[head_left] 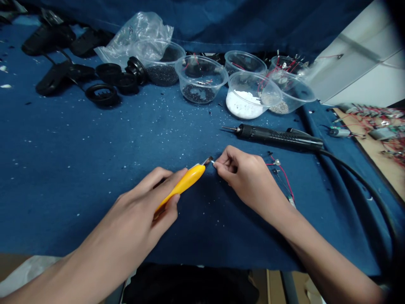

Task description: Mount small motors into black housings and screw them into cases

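My left hand (152, 196) is closed around a yellow-handled tool (185, 183), which points up and to the right. Its narrow metallic tip ends in a small dark part, and I cannot make out the exact kind. Just right of that tip, my right hand (238, 166) pinches a small white piece (213, 162) between thumb and forefinger. Tip and piece appear to meet. Beside the right wrist lie thin red and black wires (284, 177) with small parts on them, partly hidden by the forearm.
A black electric screwdriver (278, 137) lies beyond my right hand, its cable running down the right side. Clear plastic tubs (202, 71) with small parts line the back. Black round parts (103, 95) and a plastic bag (139, 36) sit back left. Wired components (379, 122) cover a board at right.
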A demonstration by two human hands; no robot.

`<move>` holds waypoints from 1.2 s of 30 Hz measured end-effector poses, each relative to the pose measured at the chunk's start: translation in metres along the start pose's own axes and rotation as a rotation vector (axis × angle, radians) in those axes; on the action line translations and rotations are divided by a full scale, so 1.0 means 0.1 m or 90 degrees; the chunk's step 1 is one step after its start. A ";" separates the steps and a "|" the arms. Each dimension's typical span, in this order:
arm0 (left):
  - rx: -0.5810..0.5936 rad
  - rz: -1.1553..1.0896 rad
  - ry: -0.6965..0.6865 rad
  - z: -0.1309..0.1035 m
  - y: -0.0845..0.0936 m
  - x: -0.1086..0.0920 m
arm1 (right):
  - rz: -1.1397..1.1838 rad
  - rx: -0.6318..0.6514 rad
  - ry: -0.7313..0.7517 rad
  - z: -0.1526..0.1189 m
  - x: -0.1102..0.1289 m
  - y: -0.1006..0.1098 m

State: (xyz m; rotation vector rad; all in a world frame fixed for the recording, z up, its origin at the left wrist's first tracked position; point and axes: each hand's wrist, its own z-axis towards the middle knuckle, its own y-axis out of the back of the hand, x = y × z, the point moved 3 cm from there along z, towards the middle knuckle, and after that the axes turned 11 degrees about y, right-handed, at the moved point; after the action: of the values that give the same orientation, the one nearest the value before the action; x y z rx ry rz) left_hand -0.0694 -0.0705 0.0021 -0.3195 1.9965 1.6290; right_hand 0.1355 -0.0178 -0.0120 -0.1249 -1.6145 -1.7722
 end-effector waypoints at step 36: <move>-0.031 0.100 -0.055 -0.02 -0.04 -0.07 | -0.005 0.004 0.025 -0.01 0.01 -0.01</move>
State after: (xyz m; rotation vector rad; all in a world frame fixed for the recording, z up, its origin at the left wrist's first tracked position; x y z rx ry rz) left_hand -0.0615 -0.0743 0.0026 -0.1109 1.9617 1.7583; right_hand 0.1348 -0.0187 -0.0128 -0.0794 -1.5949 -1.7643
